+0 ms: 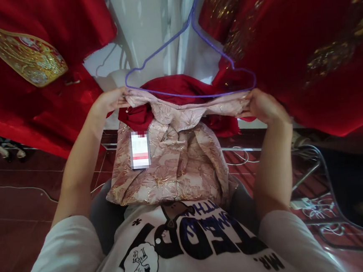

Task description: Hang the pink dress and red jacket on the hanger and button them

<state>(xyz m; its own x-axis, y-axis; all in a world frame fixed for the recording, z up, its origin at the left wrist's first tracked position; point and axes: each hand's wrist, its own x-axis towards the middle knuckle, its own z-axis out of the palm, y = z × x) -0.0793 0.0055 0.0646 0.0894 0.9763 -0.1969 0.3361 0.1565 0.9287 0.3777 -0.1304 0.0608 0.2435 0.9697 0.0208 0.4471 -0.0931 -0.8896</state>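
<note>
A pink and gold patterned garment (162, 175) lies across my lap, its upper edge stretched between my two hands. My left hand (112, 100) grips this edge at one side, fingers closed on the fabric. At the other side my right hand (261, 106) is closed on the same edge. Just above the stretched edge is a purple hanger (173, 37), its bottom bar running along the fabric; I cannot tell whether they are attached. Dark red cloth (174, 86) shows behind the edge and at the garment's left. A white tag (140, 149) with a blurred print lies on the garment.
Red garments (74, 18) with gold decoration hang at the left, and more red garments (317, 20) hang at the right. A dark chair (351, 181) with a metal frame stands at the right. White cables (315, 207) lie on the red tiled floor (19, 236).
</note>
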